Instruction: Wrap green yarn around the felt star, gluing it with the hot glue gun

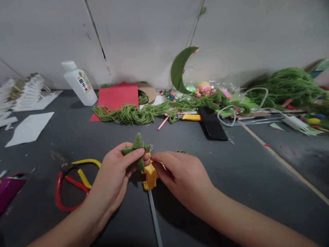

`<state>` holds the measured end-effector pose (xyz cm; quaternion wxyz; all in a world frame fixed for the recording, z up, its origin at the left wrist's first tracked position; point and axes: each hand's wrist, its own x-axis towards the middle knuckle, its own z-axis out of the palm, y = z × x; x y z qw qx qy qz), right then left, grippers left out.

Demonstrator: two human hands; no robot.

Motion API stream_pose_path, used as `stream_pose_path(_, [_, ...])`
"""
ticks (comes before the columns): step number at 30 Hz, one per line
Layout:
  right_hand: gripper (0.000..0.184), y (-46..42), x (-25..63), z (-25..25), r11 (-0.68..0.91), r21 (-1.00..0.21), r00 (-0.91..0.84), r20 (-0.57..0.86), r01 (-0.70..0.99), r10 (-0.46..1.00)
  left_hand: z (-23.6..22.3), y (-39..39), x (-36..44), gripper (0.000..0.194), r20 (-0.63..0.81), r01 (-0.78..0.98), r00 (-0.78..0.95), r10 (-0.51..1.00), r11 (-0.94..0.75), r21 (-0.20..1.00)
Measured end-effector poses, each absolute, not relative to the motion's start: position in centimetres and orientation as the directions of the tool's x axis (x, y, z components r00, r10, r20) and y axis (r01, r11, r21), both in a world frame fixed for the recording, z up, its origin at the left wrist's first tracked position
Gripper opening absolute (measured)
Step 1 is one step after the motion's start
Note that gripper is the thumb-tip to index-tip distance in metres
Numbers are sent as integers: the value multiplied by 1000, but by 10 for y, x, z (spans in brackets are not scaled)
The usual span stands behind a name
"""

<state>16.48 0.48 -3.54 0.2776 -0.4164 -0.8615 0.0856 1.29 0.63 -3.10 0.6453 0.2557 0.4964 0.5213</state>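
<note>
My left hand [119, 168] holds a small star wrapped in green yarn [138, 141], with the thumb pressed across its front. Just to the right, my right hand [183, 171] has thumb and fingers pinched together close to the star's edge. What sits in that pinch is too small to make out. Below and partly behind the fingers lies a yellow tool [150, 176] that looks like a hot glue gun, with a pale stick [155, 216] running from it towards me. A bit of wire shows at its far end.
Red-and-yellow-handled pliers [64, 164] lie left. Behind are a white bottle [81, 84], red paper [118, 96], a green yarn skein [131, 114], a yellow cutter [191, 117], a black phone [212, 125] and a charger [295, 122]. A green crescent [180, 68] leans at the wall.
</note>
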Motion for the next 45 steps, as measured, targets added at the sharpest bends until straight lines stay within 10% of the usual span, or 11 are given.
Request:
stream_pose_path(5, [19, 5, 166, -29, 748, -188, -565, 547, 636, 618, -32, 3, 11, 13, -235, -168, -91, 968, 218, 961])
stream_pose_path(11, [14, 9, 169, -20, 711, -464, -478, 529, 529, 701, -29, -4, 14, 8, -156, 150, -74, 985, 165, 975])
stream_pose_path(17, [7, 14, 172, -11, 106, -952, -307, 13, 288, 952, -23, -6, 17, 8, -217, 118, -2, 976, 215, 969])
stream_pose_path(21, [14, 22, 177, -13, -396, -916, -444, -378, 56, 812, -27, -6, 14, 8, -254, -45, 142, 957, 263, 964])
stream_pose_path(25, [16, 29, 180, -20, -542, -839, -509, -447, -45, 735, -30, -5, 13, 7, -292, -224, 242, 925, 346, 911])
stream_pose_path(34, [8, 15, 169, -20, 73, -949, -296, -23, 308, 955, -25, -1, 12, 11, -431, -445, 180, 884, 464, 766])
stream_pose_path(40, [14, 4, 167, -27, 661, -489, -445, 492, 570, 748, -27, 1, 12, 7, -387, -498, 122, 914, 394, 773])
stream_pose_path(45, [21, 4, 170, -27, 780, -32, -611, 602, 625, 515, -29, 0, 12, 9, -361, -450, 68, 930, 352, 821])
